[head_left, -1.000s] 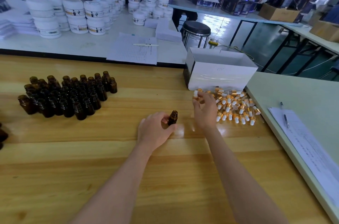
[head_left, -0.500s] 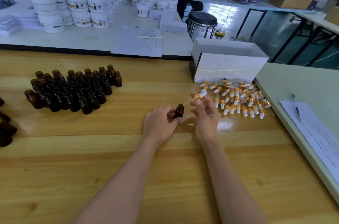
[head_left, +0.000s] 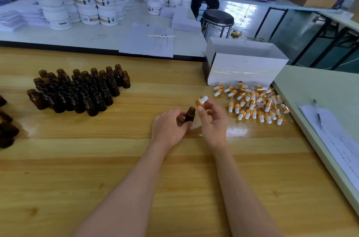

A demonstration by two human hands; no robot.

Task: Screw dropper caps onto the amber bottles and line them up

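Note:
My left hand [head_left: 169, 128] grips a small amber bottle [head_left: 190, 114] upright on the wooden table [head_left: 97, 168], its neck uncapped. Just right of it, my right hand [head_left: 212, 120] pinches a dropper cap [head_left: 201, 100] with a gold collar and white bulb, held above and slightly right of the bottle's mouth. A cluster of several uncapped amber bottles [head_left: 77, 91] stands at the left. A heap of loose dropper caps [head_left: 254, 104] lies at the right, in front of a white box.
A white open box [head_left: 244, 67] stands behind the cap heap. More dark bottles [head_left: 5, 126] sit at the far left edge. A pale green table [head_left: 318, 89] with paper and a pen [head_left: 318, 114] adjoins on the right. White jars [head_left: 85, 5] crowd the back table.
My right hand took a dropper cap from the heap and brought it over beside the bottle in my left hand. The cap is now turned bulb-up near the bottle's mouth.

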